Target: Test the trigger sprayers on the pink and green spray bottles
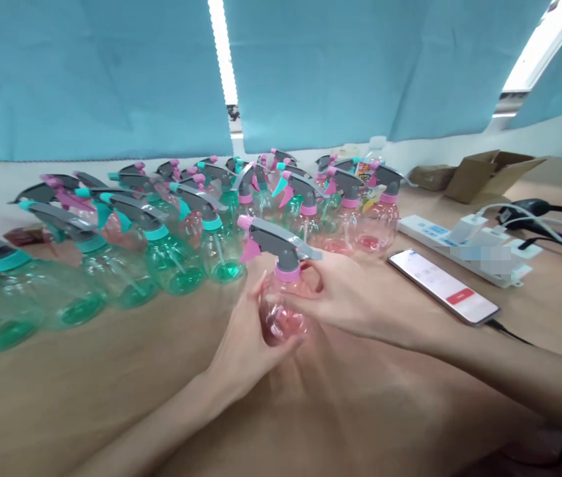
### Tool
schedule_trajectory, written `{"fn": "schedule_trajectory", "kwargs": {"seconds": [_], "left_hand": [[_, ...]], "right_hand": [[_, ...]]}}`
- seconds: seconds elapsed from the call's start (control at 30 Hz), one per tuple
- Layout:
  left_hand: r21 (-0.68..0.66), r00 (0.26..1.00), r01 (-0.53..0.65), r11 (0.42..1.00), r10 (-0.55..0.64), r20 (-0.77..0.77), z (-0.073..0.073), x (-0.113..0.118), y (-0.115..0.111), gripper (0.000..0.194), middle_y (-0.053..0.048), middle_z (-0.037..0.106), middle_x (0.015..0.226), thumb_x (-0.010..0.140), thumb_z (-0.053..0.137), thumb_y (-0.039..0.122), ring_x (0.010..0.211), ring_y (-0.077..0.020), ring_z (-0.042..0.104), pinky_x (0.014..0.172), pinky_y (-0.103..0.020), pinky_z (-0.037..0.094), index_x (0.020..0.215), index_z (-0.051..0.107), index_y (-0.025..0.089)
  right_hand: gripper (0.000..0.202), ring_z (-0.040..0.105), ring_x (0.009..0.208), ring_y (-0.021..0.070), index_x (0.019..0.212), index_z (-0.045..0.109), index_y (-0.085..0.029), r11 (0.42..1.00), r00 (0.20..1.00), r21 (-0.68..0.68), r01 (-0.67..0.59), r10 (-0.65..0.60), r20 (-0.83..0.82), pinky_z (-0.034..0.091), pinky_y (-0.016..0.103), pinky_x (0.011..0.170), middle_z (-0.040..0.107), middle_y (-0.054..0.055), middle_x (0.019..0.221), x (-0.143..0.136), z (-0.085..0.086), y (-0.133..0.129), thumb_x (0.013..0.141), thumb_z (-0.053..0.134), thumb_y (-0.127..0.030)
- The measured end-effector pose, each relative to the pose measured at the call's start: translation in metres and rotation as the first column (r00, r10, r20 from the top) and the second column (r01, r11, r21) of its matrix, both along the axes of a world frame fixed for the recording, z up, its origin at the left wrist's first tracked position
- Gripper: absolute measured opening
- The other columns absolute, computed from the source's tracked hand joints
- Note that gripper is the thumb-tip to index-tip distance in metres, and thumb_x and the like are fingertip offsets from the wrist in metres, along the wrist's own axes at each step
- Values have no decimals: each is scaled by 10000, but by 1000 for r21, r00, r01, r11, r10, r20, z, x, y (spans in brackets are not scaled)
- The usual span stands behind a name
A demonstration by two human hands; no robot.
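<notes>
A clear pink spray bottle [288, 321] with a grey and pink trigger head stands upright between my two hands, near the middle of the view. My left hand [243, 341] wraps round its left side and lower front, with the thumb near the base. Around its right side and upper body curls my right hand [333, 291]. Just behind, a green spray bottle [221, 255] and another pink spray bottle [377, 222] stand in the front of a group of several such bottles.
On the wooden table [126, 377], a lit phone [442, 285] lies to the right beside a white power strip [464, 248] with plugs and cables. An open cardboard box [489, 175] sits at the back right. Several green bottles line the left.
</notes>
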State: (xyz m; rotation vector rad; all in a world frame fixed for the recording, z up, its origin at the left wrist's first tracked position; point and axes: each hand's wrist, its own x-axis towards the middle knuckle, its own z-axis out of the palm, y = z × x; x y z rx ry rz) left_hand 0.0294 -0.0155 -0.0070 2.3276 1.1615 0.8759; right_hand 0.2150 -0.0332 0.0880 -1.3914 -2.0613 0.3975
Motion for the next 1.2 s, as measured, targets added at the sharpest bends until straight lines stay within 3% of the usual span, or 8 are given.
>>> {"fn": "schedule_trajectory", "kwargs": {"seconds": [0.13, 0.3, 0.4, 0.5, 0.63, 0.77, 1.07, 1.2], "left_hand": [[-39, 999, 12, 999, -13, -31, 2, 14, -13, 807, -117, 623, 1191, 829, 643, 497, 1073, -341, 612, 829, -529, 534, 1464, 224, 229], [-68, 994, 98, 993, -94, 56, 10, 25, -20, 808, -116, 546, 1321, 819, 674, 447, 1209, -355, 529, 917, -544, 503, 1452, 206, 267], [-51, 988, 134, 990, -130, 78, 14, 29, -20, 791, -96, 447, 1427, 810, 690, 420, 1301, -370, 433, 1020, -557, 426, 1436, 225, 288], [-63, 992, 117, 991, -114, 56, 11, 28, -17, 772, -78, 457, 1413, 794, 701, 440, 1276, -384, 456, 1011, -563, 437, 1412, 262, 295], [-109, 995, 104, 989, -103, 17, 5, 22, -11, 800, -67, 538, 1314, 730, 746, 537, 1156, -402, 551, 893, -566, 512, 1370, 323, 310], [-115, 991, 133, 984, -134, 4, 4, 15, -5, 795, -84, 533, 1331, 752, 725, 580, 1165, -386, 541, 908, -540, 494, 1381, 342, 281], [19, 938, 142, 990, -128, -323, 3, -24, 17, 630, -136, 478, 1409, 884, 598, 508, 1296, -338, 426, 1045, -532, 365, 1393, 378, 207], [54, 911, 144, 988, -110, -398, 2, -35, 21, 574, -142, 456, 1434, 906, 568, 484, 1327, -331, 396, 1061, -525, 359, 1380, 417, 198]], "right_hand": [[256, 635, 709, 172, 747, 602, -227, 998, 998, -58, 37, -40, -48, 441, 272, 575, 666, -13, 772, 7, 9, -6, 745, 718, -455], [431, 616, 646, 139, 983, 615, -260, 995, 990, -100, -15, 0, -144, 449, 238, 518, 628, -43, 750, 8, 12, -2, 661, 782, -492], [262, 593, 596, 137, 900, 606, -284, 999, 977, -44, -18, 8, -213, 441, 234, 509, 555, -62, 618, 8, 11, -2, 755, 705, -479], [175, 592, 618, 142, 849, 612, -290, 999, 975, -17, -31, 27, -221, 434, 240, 525, 581, -51, 642, 10, 7, -1, 835, 610, -464], [162, 578, 650, 136, 894, 613, -266, 989, 956, -43, -139, 122, -266, 427, 242, 558, 603, -42, 706, 15, 4, 7, 860, 567, -417], [162, 563, 679, 141, 830, 590, -233, 971, 924, -73, -228, 192, -330, 418, 243, 565, 607, -25, 731, 15, 3, 16, 821, 615, -393], [171, 495, 604, 156, 812, 575, -259, 976, 923, -134, -171, 111, -368, 420, 268, 564, 534, -14, 681, 6, 11, 33, 752, 639, -406], [166, 458, 602, 145, 801, 572, -262, 990, 913, -86, -109, 66, -403, 388, 276, 578, 480, -24, 673, 12, 0, 43, 783, 614, -422]]}}
